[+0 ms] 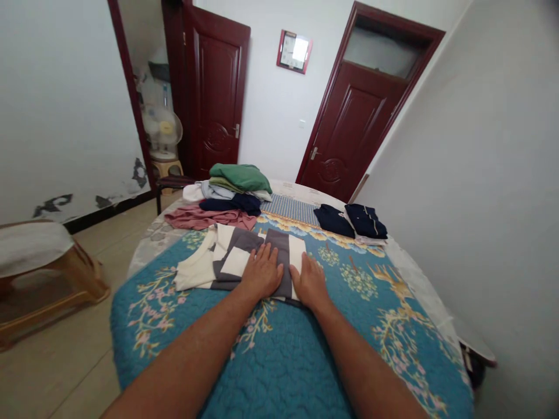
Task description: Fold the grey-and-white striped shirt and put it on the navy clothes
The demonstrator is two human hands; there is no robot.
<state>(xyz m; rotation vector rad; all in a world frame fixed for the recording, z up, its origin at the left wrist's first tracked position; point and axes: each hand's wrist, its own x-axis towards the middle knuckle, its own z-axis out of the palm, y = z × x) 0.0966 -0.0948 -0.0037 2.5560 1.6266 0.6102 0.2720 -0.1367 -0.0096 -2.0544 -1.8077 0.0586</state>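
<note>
Striped shirt (233,261) lies partly folded on the covered desk (283,361). Left hand (263,272) rests flat on top, right hand (308,281) at its end; both spread, gripping nothing, apparently to keep the layers smooth and aligned.

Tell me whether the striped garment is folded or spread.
Partly folded. The striped garment is doubled into layers under the left hand and beside the right hand; its neckline end extends outward.
</note>
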